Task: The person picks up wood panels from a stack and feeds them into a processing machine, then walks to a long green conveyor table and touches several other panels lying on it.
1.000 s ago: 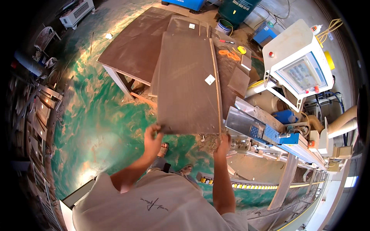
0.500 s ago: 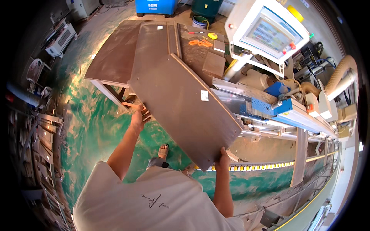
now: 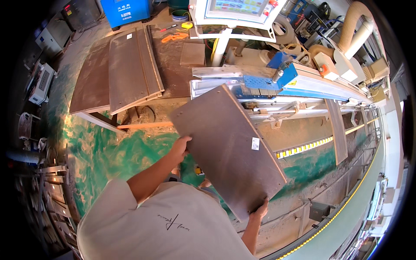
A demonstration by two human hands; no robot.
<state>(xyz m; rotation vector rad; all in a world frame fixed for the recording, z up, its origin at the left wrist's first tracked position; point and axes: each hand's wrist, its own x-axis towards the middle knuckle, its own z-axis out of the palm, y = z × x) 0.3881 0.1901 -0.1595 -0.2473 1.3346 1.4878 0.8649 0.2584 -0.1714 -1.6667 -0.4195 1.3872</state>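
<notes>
A dark brown rectangular wood panel [image 3: 223,145] is held tilted in front of my body, with a small white label [image 3: 255,144] near its right long edge. My left hand [image 3: 181,147] grips its left edge, thumb on top and the other fingers mostly hidden underneath. At the lower right corner, my right hand [image 3: 260,209] is closed on the panel, its fingers partly under the board. Further off to the left, more brown panels [image 3: 128,71] lie stacked on a worktable, the upper one also labelled.
A machine with a blue and metal rail [image 3: 268,82] runs along the right. A control screen [image 3: 236,8] stands on a white post. Orange clips [image 3: 174,37] and a yellow tape measure [image 3: 186,25] lie on the table. A long board [image 3: 336,132] leans against the machine.
The held panel has come off the stack and moved right with both hands. My left hand now grips its left edge. My view has turned right.
</notes>
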